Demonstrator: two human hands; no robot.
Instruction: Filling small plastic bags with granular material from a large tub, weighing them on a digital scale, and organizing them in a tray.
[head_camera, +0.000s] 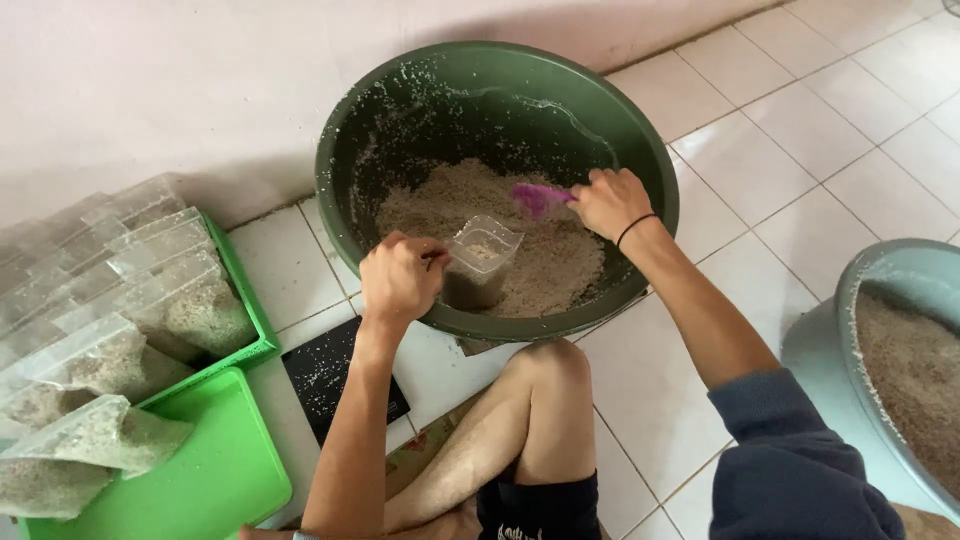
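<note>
Inside the dark green basin (400, 110) of pale grain, my left hand (400, 278) pinches the rim of a clear plastic bag (480, 262) standing upright on the grain. Just beside the bag, my right hand (610, 203) grips a purple scoop (538, 199) over the grain.

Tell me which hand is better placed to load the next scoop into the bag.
Right, probably. The right hand holds the purple scoop over the grain in the green basin; the left hand holds the clear bag open.
</note>
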